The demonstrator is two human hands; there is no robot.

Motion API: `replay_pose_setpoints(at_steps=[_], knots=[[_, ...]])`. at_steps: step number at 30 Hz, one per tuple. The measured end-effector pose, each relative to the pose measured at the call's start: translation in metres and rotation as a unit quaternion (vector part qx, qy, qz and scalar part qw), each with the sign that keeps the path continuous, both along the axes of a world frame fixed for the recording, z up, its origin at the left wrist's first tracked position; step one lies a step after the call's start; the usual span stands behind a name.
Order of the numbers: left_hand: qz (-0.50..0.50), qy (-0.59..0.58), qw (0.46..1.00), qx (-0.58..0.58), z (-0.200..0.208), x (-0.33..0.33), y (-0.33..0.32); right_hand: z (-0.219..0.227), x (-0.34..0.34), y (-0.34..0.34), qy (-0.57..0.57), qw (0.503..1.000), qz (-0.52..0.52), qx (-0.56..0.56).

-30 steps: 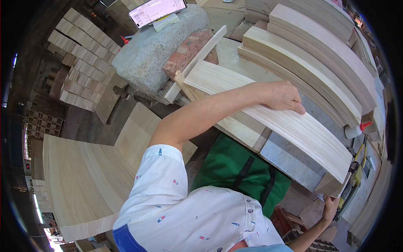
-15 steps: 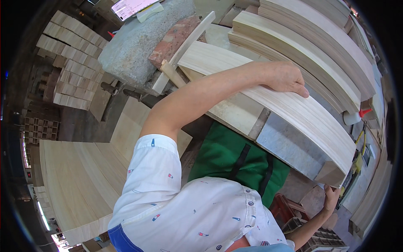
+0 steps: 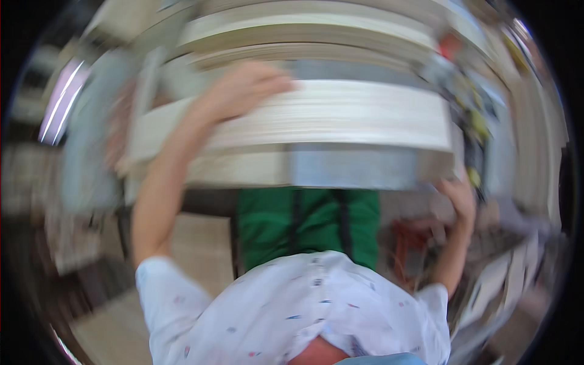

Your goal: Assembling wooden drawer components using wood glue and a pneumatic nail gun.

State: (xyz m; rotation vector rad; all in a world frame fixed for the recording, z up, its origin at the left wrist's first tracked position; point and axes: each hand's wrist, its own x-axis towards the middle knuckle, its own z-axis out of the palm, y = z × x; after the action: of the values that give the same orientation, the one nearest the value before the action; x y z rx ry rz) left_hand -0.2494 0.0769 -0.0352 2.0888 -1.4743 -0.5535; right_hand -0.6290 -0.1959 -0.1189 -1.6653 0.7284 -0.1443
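The left hand [image 3: 252, 90] curls over the left part of a pale wooden board [image 3: 347, 115]; blur hides whether it grips. The right hand [image 3: 457, 196] is at the board's right end, its fingers too blurred to tell their hold. The board lies crosswise above the worktop [image 3: 353, 169]; beyond it are stacked boards [image 3: 316, 23].

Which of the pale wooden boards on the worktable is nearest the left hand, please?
The front board, partly beneath the left hand, with its right end by the right hand; the other boards lie farther back.
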Motion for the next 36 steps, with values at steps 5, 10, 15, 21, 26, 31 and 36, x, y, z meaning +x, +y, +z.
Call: replay_pose_setpoints(at_steps=[5,10,15,21,26,31,36], knots=[[0.042,-0.025,0.998,0.035,0.012,-0.011,-0.010,0.013,0.022,-0.005,-0.097,0.987,0.107,-0.076],[0.047,-0.029,0.997,0.055,0.018,-0.016,-0.009,0.011,0.038,-0.010,-0.107,0.985,0.116,-0.064],[0.037,-0.004,0.998,0.051,0.013,-0.011,-0.006,-0.002,0.051,-0.021,-0.109,0.983,0.137,-0.053],[0.052,0.015,0.997,0.055,0.009,-0.010,-0.007,-0.003,0.056,-0.025,-0.163,0.974,0.155,-0.039],[0.054,0.015,0.997,0.052,0.009,-0.011,-0.008,-0.005,0.058,-0.026,-0.145,0.978,0.148,-0.037],[0.056,0.018,0.997,0.052,0.008,-0.011,-0.009,-0.011,0.059,-0.029,-0.134,0.979,0.152,-0.020],[0.049,0.018,0.997,0.051,0.006,-0.009,-0.007,-0.009,0.059,-0.028,-0.147,0.975,0.163,-0.030]])
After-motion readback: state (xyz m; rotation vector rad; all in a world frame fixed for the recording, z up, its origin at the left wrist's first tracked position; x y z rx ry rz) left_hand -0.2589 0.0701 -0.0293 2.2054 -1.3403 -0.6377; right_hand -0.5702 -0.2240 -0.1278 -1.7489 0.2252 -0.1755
